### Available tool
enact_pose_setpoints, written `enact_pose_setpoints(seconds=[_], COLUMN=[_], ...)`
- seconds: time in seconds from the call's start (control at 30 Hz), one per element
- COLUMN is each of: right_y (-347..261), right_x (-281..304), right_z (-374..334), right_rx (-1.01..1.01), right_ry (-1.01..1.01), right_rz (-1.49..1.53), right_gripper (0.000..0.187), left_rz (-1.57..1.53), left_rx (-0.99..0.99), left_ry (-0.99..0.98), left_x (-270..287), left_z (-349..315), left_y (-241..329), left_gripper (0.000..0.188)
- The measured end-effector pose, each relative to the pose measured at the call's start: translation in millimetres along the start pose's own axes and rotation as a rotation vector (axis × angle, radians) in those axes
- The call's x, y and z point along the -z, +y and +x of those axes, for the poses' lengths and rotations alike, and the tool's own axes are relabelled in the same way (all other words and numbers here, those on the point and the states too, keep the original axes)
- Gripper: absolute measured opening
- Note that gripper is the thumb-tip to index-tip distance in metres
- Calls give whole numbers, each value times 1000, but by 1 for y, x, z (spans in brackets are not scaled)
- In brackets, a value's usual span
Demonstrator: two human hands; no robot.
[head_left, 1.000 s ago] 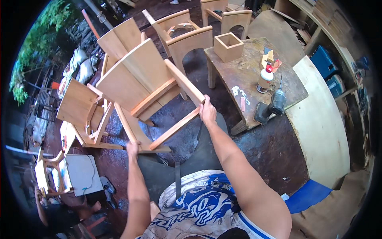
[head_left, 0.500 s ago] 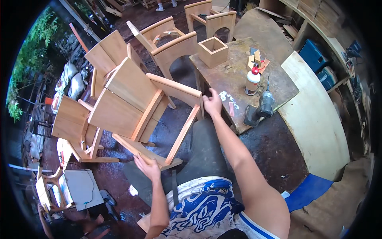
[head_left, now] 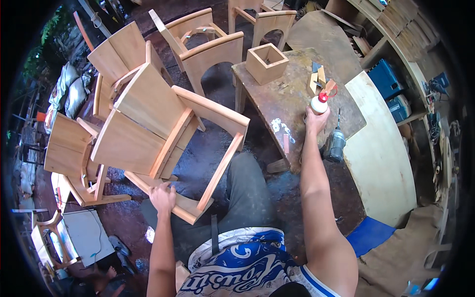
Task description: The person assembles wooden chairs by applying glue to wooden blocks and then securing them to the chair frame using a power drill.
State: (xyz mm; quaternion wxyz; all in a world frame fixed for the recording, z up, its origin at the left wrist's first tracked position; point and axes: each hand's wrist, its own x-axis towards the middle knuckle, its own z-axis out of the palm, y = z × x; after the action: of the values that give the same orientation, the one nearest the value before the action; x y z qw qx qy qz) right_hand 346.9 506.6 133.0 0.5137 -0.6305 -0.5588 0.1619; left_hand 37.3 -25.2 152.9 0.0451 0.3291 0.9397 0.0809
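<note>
A pale wooden chair [head_left: 163, 128] lies tilted in front of me against my legs, its back panels toward the left. My left hand [head_left: 162, 198] grips the edge of its near side panel, fingers bent over the wood. On the worktable [head_left: 252, 91] at the right, my right hand [head_left: 317, 121] is closed around a white squeeze bottle with a red cap [head_left: 319, 103], likely glue. Right beside that hand stands a cordless drill [head_left: 335, 145] with a long bit pointing away from me. The bottle's lower part is hidden by my fingers.
An open wooden box [head_left: 267, 64], small wood pieces [head_left: 317, 80] and white scraps [head_left: 282, 128] lie on the worktable. Several similar chairs [head_left: 213, 52] stand beyond and to the left. Blue tool cases [head_left: 386, 79] sit on a right-hand shelf. A pale curved board [head_left: 376, 148] lies right of the table.
My right hand has left the chair's far corner and reached right to grasp the bottle. My left hand has shifted along the near panel, still on the chair.
</note>
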Motion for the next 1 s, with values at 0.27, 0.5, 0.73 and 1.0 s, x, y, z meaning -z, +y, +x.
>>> enact_pose_setpoints(seconds=[0.27,0.5,0.73,1.0], right_y=[-27,49,53,72], right_x=[-14,-31,-26,-51], right_z=[-47,-10,13,66], right_rx=[63,-261,-187,-84], right_ry=[-68,-228,160,-58], right_rz=[134,601,-422,-813], right_gripper=[79,51,27,30], left_rz=[-76,-88,-93,-85], left_rx=[-8,-37,-1,-3], left_ry=[62,92,85,52], left_x=[4,-4,5,6], left_z=[2,6,6,12], left_y=[-1,3,2,2], left_gripper=[26,26,24,19])
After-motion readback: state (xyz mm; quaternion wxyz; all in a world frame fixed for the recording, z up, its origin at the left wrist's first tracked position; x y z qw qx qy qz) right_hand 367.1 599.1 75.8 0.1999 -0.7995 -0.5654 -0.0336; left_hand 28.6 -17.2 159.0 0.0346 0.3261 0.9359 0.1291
